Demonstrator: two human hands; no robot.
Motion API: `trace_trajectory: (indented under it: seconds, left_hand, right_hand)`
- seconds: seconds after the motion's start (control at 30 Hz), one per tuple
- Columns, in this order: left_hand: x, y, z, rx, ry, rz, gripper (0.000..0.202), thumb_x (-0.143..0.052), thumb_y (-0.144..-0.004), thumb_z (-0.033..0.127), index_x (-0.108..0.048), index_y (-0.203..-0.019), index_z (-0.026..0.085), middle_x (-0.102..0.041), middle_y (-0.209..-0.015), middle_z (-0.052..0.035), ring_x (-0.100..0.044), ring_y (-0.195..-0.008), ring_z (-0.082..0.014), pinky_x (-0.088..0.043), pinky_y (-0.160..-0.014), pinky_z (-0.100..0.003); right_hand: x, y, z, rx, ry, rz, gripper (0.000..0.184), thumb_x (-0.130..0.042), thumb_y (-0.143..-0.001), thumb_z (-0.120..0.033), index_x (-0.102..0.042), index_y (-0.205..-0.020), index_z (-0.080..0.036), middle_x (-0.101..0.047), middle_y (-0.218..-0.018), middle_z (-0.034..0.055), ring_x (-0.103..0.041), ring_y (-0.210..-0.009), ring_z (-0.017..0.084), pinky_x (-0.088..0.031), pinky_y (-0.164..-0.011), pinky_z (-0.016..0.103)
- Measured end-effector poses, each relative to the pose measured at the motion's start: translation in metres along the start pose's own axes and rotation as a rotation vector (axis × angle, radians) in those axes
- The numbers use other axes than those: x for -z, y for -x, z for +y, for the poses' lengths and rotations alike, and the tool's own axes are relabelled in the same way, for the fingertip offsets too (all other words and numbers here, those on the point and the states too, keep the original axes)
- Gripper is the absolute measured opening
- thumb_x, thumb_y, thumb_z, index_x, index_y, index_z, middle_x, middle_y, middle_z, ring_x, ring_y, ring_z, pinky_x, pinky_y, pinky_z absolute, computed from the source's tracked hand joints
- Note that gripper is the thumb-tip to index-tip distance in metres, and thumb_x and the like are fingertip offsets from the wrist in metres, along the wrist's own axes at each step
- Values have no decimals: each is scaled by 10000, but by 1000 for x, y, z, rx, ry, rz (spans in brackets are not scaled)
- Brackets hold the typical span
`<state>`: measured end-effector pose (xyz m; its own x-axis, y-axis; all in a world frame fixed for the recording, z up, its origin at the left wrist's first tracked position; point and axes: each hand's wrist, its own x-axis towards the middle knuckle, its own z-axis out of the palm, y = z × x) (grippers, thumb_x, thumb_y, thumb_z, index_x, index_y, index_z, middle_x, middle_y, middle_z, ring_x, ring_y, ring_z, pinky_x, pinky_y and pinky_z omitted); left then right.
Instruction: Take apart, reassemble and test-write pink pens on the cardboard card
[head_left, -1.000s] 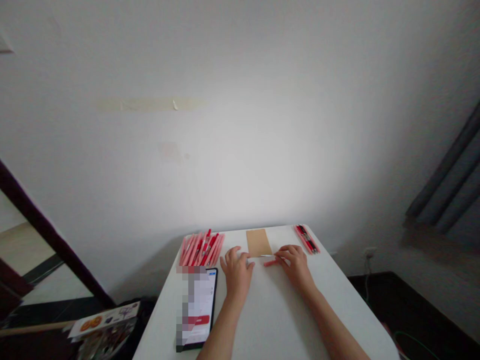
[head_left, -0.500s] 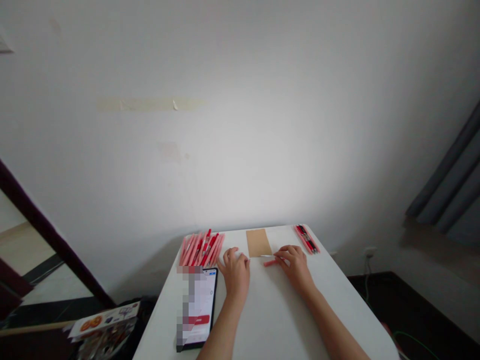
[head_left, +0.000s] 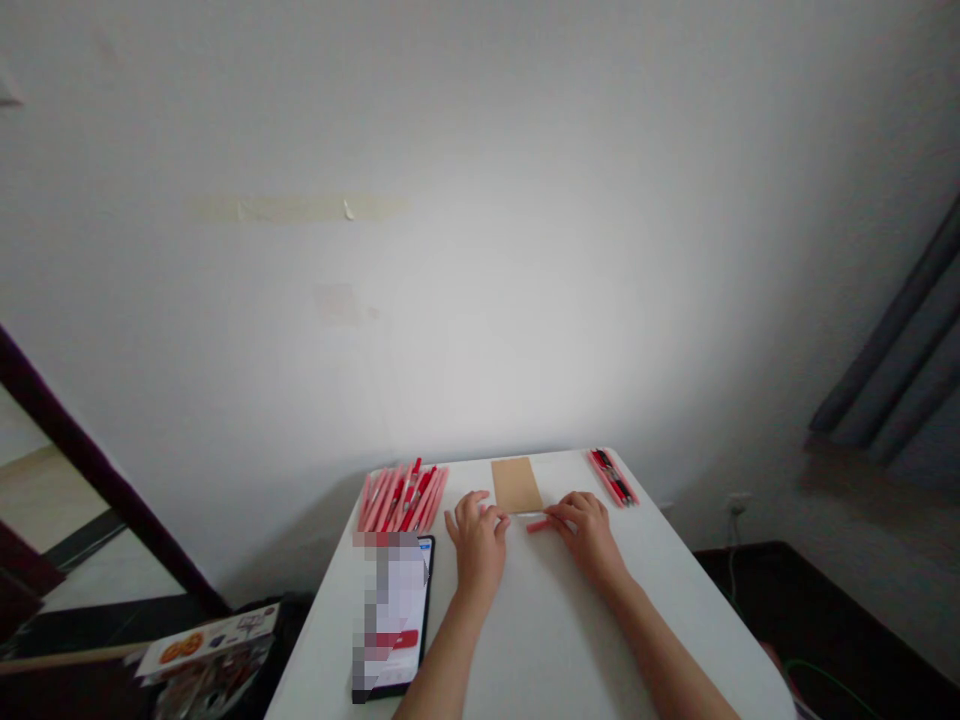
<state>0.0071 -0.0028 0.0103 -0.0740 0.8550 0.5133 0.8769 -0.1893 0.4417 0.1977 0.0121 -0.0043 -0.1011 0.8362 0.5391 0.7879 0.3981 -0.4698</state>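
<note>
A brown card (head_left: 517,485) lies flat on the white table (head_left: 540,640). Along its near edge runs a thin white stick (head_left: 531,514), too small to identify. My right hand (head_left: 585,525) pinches the stick's right end between thumb and fingers. Partly under those fingers lies a short pink piece (head_left: 537,525), like a pen part. My left hand (head_left: 480,540) is at the card's lower left corner, fingers curved and apart, with thumb and forefinger close to the stick's left end. I see nothing held in it.
Several pink and red pens (head_left: 403,498) are piled at the far left. A few pink and black pens (head_left: 613,478) lie at the far right. A phone (head_left: 397,620) rests beside my left forearm. The wall (head_left: 480,300) stands behind the table.
My left hand has moved right, toward the card's near edge and the white stick. My right hand has stayed almost in place, still pinching the stick.
</note>
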Motion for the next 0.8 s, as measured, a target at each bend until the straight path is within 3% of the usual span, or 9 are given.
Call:
trace_trajectory:
  seconds: [0.8]
  left_hand:
    - [9,0,7,-47,28,-24,129,-599,-798,192,-703,-790,267,-569,-1203,-47,-456,-1206,-255,-252,-1079,-605]
  right_hand:
    - [2,1,-6,10,-41,-34,193,-557,-875,-311,-736,-941,-342,-645,-876,48,-540,-927,225,-387,-884,388]
